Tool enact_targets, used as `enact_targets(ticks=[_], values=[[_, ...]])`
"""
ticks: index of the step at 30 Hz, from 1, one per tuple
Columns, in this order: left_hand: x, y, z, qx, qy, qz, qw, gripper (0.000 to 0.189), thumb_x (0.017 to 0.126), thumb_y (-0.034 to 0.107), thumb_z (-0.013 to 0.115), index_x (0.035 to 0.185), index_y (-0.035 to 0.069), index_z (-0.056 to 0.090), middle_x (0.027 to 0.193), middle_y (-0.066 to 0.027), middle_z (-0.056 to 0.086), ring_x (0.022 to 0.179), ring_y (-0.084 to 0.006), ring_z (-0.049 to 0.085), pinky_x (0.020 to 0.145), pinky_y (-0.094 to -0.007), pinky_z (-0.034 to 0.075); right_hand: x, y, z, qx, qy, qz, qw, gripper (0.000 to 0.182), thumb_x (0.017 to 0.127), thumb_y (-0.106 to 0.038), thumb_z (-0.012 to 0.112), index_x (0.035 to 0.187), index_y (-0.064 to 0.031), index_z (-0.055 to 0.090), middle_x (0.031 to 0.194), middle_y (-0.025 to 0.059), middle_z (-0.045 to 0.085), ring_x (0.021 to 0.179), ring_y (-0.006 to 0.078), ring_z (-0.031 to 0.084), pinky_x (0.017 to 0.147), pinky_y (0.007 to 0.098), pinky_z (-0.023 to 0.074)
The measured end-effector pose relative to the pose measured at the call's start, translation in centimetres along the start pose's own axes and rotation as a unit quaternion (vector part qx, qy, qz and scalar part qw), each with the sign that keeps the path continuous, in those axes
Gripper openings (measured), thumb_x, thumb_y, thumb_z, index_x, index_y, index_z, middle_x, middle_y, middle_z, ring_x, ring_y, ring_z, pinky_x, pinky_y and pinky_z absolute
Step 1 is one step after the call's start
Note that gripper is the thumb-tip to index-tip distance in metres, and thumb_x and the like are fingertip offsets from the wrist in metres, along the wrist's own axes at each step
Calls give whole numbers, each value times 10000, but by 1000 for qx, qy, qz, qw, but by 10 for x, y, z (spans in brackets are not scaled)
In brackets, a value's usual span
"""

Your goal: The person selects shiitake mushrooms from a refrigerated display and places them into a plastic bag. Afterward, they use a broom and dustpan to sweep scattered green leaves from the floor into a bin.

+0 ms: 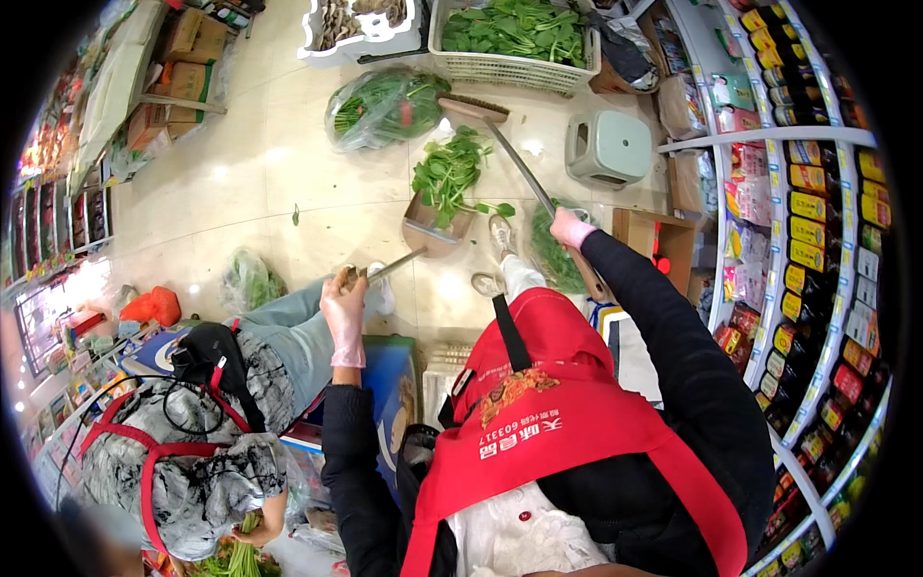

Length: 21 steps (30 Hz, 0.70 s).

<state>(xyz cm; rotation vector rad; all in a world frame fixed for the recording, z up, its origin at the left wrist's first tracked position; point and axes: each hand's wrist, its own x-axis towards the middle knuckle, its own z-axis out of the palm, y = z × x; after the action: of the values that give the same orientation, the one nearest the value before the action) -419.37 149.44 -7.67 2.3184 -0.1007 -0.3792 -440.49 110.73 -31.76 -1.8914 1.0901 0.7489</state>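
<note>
My left hand (344, 310), in a thin pinkish glove, grips the handle of a dustpan (438, 229) that rests on the tiled floor. Leafy green stems (451, 171) lie in the pan's mouth and spill out past its far edge. In my right hand (570, 228), gloved the same way, is the long metal pole of a broom (524, 166). The broom's brush head (472, 107) is on the floor beyond the greens, close to a clear plastic bag of vegetables (386, 109).
A crate of greens (515, 68) and a white foam box of mushrooms (360, 32) stand ahead. A plastic stool (609, 149) and stocked shelves (793, 216) are to the right. At the left, another person (187, 425) holds green stalks. Bagged greens (249, 279) sit nearby.
</note>
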Motion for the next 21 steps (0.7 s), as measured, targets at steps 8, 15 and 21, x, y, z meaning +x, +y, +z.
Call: enact_targets(ticks=[8,15,21], values=[[-15,-13,28,-83,70,-70,992,358,794,143,695,1083,-30,573,793,-52,643,609,-61,532,481,-185,389,20,-62,54,-681,-111,-258,676,285,800,-275,576,1027,-150,693,1010,77,678,900,252,657,740,430,511],[-10,17,34,46,72,-24,996,289,747,67,684,1005,-55,634,866,-119,578,789,-215,588,722,-293,459,-43,-19,43,-747,-201,-311,552,274,782,-298,541,931,-139,707,840,60,690,794,228,653,785,539,443],[-8,13,31,51,71,17,996,280,743,78,675,990,-47,636,886,-143,594,818,-264,596,761,-323,466,-109,-23,-12,-715,-243,-289,589,366,779,-127,543,1059,107,511,782,228,648,708,319,658,702,442,491]])
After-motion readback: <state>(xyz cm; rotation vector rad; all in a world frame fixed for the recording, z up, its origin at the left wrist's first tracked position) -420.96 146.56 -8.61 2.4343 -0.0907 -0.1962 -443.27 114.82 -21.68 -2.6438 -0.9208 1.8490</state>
